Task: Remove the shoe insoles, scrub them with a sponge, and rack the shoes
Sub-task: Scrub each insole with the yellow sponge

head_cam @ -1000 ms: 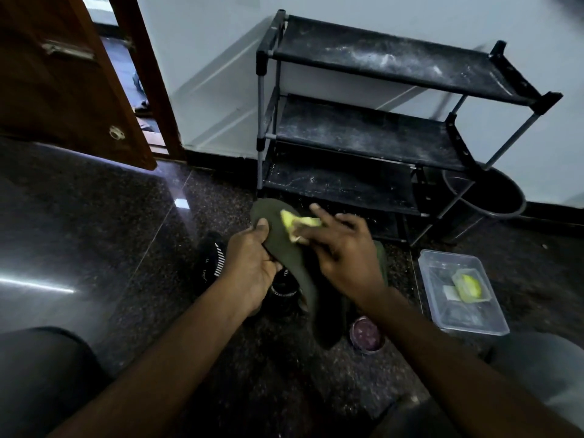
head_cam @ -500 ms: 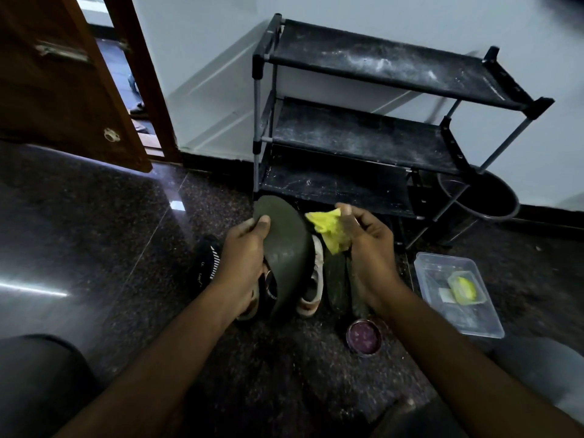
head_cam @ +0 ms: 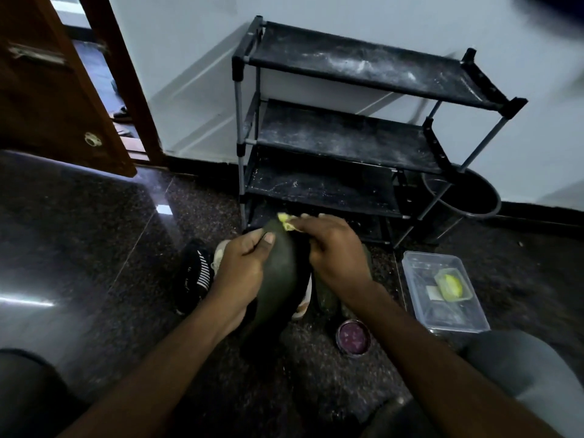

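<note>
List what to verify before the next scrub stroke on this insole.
1. Left hand grips the insole: ok.
2. Right hand pinches the sponge against the insole's top end: ok.
3. Insole scrubbed clean: cannot tell, too dim.
4. Clear tub with a yellow item sits on the floor beside the right forearm: ok.
5. Shoes on the rack: not ok; black shoe lies on the floor.

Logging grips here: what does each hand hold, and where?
Left hand grips the green insole by its upper left edge; right hand pinches the yellow sponge at the insole's tip.
</note>
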